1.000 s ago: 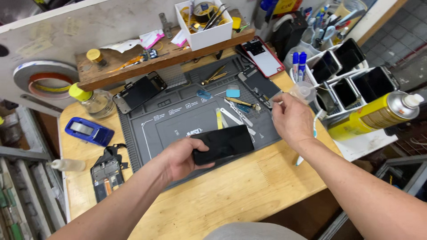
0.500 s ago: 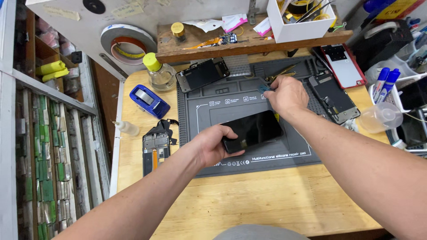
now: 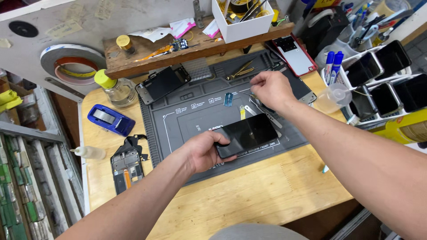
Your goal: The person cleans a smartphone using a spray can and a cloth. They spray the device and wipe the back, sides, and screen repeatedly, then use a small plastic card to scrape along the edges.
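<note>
Head view looks down on a wooden tabletop (image 3: 249,191) covered in part by a grey repair mat (image 3: 195,120). I see my left hand (image 3: 202,151) curled around the near-left end of a black phone (image 3: 247,134), thumb on its glass and fingers under its edge; the phone lies flat on the mat's front strip. My right hand (image 3: 269,89) hovers over the mat's far right with fingertips pinched together above some small metal tools (image 3: 260,109); whether they grip anything I cannot tell.

By place, shape and colour: a small blue rectangular tag (image 3: 228,99) lies mid-mat, a narrow yellow strip (image 3: 242,112) just beside it. A second dark phone (image 3: 162,83) rests at the mat's far-left corner. A blue oblong case (image 3: 110,119) sits left of the mat, near a glass bottle with a yellow cap (image 3: 114,88). A white square box (image 3: 242,20) stands on the wooden shelf (image 3: 178,51) behind, with pink and white paper wrappers (image 3: 182,27) beside it. A yellow can (image 3: 400,129) lies at the right edge.
</note>
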